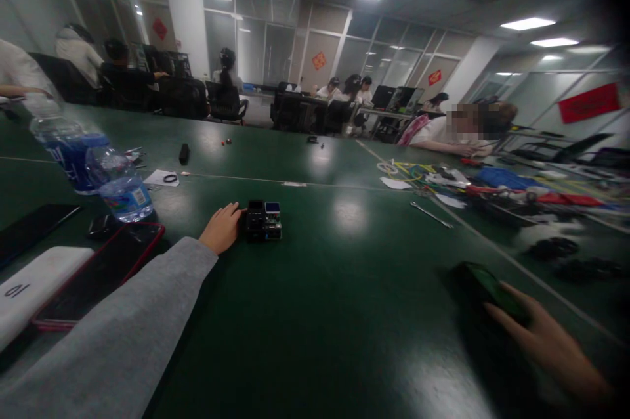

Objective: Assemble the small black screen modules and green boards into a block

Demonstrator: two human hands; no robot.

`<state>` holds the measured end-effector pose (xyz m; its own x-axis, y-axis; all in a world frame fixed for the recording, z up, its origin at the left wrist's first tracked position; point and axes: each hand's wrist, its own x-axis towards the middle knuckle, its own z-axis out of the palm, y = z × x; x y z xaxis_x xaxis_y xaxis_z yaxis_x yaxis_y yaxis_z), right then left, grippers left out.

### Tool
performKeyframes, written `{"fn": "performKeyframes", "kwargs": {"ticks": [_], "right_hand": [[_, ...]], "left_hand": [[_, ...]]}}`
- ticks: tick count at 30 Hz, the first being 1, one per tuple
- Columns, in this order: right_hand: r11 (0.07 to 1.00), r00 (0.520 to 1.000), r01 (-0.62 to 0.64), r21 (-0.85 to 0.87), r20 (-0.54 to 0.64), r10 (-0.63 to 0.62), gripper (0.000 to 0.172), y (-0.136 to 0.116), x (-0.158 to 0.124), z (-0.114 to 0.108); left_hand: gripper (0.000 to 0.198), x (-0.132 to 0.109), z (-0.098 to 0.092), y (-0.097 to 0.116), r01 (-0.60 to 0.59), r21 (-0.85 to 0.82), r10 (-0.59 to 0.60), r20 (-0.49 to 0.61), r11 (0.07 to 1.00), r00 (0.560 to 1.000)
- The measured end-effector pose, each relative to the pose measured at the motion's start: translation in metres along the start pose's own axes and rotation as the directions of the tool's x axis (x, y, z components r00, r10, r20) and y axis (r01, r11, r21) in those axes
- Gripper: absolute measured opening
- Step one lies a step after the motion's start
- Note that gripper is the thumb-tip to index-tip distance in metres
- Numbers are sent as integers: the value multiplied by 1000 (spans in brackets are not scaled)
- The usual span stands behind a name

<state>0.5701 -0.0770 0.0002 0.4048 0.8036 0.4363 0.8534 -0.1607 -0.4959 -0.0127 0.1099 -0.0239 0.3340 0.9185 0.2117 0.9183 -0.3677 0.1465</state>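
Green bench (pixel 344 314), small black module (pixel 264 220) with blue screen near centre-left, long axis roughly across view. Left hand (pixel 221 228) nearer: fingers loosely curled, fingertips touching module's left edge, not gripping. Right hand (pixel 546 340) well apart at lower right, fingers laid over dark blurred object (pixel 480 284); grip unclear. Module lies ahead-left of right hand. Bottles (pixel 115 182), phone (pixel 98 274) beside left sleeve.

The bench (pixel 344 314) is dark green. A grey sleeve (pixel 123 333) covers the left arm. The small module (pixel 263 220) is black with a blue part. The phone (pixel 98 274) has a red edge; bottle labels (pixel 125 199) are blue.
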Motion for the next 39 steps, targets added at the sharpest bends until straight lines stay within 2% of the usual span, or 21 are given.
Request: {"fn": "performKeyframes", "kwargs": {"ticks": [1,2,4,7,9,11,13,17,23,27,29,31,32,36,37,39], "right_hand": [[999,992,-44,-21,114,46,60,-11,9,18],[998,982,-50,-37,179,56,66,-28,18,37],[999,969,44,-13,243,-40,67,-74,29,79],[960,938,254,118,212,-274,62,-151,37,138],[914,905,339,222,189,-382,57,-191,40,170],[888,896,365,280,154,-417,55,-215,41,192],[869,880,392,301,153,-450,58,-227,41,204],[853,860,458,250,117,-496,66,-230,37,205],[864,868,493,101,12,-496,49,-238,30,190],[825,827,556,97,36,-561,46,-254,13,177],[786,785,601,142,81,-614,48,-265,0,171],[735,722,646,205,148,-676,50,-277,-16,165],[706,680,667,238,191,-708,52,-282,-23,163],[574,462,739,351,356,-812,61,-296,-41,158],[558,428,743,369,379,-820,63,-297,-42,158],[556,403,735,388,409,-818,63,-298,-42,159]], "left_hand": [[46,0,-1,0,2,-5,-2,2,1000,1000],[46,0,-1,0,1,-9,-1,4,1000,1000],[46,0,-1,0,0,-14,0,6,1000,1000],[45,0,1,-1,3,-14,-3,-1,1000,1000],[45,1,2,-2,9,-18,-9,-2,1000,1000],[45,2,4,-3,9,-26,-9,0,1000,1000],[46,3,4,-3,5,-28,-5,-2,1000,1000],[46,2,2,-1,-2,-11,2,-10,1000,1000],[47,4,2,-1,-1,-20,1,-5,1000,1000],[46,6,4,-2,4,-24,-4,7,1000,1000],[45,6,5,-2,6,-24,-6,7,1000,1000],[45,6,5,-2,4,-19,-4,3,1000,1000],[44,6,6,-3,2,-17,-2,-1,1000,1000],[45,6,8,-3,-5,-15,4,-25,1000,1000],[45,6,9,-4,-5,-14,5,-28,1000,1000],[45,6,10,-4,-6,-14,5,-27,1000,1000]]}}
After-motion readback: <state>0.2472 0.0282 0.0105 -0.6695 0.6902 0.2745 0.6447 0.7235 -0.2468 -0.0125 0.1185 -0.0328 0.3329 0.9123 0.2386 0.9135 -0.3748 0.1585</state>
